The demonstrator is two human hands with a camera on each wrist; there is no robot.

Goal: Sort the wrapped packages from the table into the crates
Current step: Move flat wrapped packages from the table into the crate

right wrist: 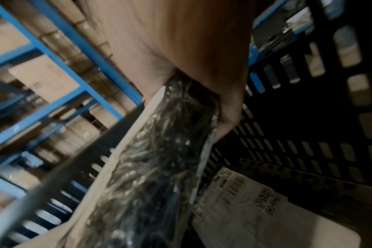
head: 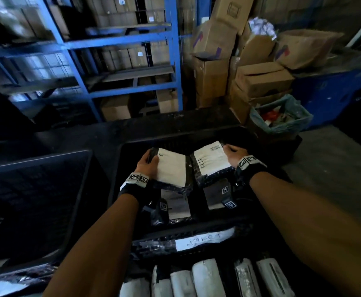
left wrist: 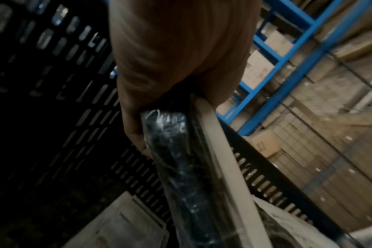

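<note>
Here, mid-frame, over the black crate (head: 261, 133), left hand (head: 146, 165) grips one wrapped package (head: 171, 168), right hand (head: 234, 152) another package (head: 213, 160); blue shelving (head: 115, 39) upper left, cardboard boxes (head: 261, 80) upper right.

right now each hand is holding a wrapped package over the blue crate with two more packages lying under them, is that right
Not quite: the crate is black, not blue; the blue thing is the shelving behind it. The head view shows this. The rest stands: the left hand grips one wrapped package, the right hand grips another, and two more packages lie below them in the crate.
</note>
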